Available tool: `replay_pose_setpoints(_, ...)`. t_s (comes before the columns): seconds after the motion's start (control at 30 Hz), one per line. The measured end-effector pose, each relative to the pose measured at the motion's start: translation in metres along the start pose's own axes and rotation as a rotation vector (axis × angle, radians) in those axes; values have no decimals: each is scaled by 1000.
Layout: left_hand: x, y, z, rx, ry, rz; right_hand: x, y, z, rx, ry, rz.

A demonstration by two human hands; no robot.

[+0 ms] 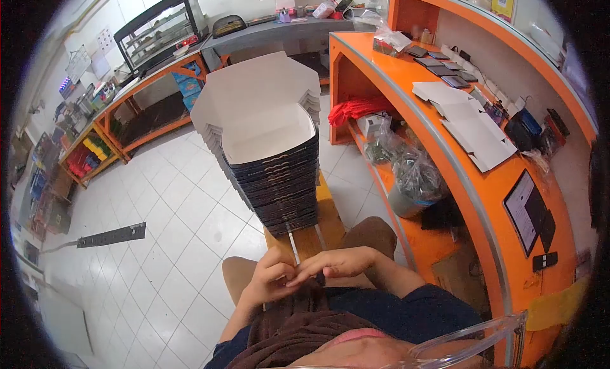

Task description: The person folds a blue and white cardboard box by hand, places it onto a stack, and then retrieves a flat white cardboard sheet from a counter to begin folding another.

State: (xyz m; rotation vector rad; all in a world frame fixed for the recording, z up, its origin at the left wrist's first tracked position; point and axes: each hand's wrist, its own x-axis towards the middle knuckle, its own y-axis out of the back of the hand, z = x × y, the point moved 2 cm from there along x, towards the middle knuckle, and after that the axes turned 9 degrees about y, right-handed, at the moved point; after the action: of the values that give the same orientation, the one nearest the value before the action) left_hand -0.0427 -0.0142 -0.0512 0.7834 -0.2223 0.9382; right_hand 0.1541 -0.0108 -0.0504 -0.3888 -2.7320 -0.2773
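A tall stack of nested cardboard boxes (273, 184), dark outside and white inside, stands on a yellow-orange wooden bench (330, 207) between my knees. Their white flaps fan outward at the top. Two thin white strips (293, 243) run from the stack's base over the bench towards me. My left hand (274, 277) is in front of the stack with curled, pinched fingers; anything between them is too small to make out. Beside it, my right hand (337, 265) has its fingers stretched left, their tips touching or overlapping the left fingers.
At right, a curved orange counter (438, 124) bears flat white cardboard (470, 124), phones and a tablet (524, 210). Under it stands a bin with a plastic bag (416, 178). A glass display case (159, 35) is at back left. A black strip (111, 235) lies on the tiled floor.
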Motion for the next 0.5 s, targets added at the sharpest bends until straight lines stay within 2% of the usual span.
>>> replay_pose_setpoints(0.07, 9, 1, 16, -89, 66, 36, -2, 2, -1, -86, -18, 4)
replay_pose_setpoints(0.17, 13, -3, 11, -81, 17, 61, -1, 2, -5, -289, -56, 20)
replay_pose_setpoints(0.27, 1, -8, -1, -203, 102, 101, 1, -2, -8, -392, -56, 101)
replay_pose_setpoints(0.37, -4, -9, -3, -244, 278, 129, 0, -6, -8, -432, -24, 143)
replay_pose_setpoints(0.5, 10, -10, 7, -248, 153, 98, 1, -4, -18, -406, -108, 53)
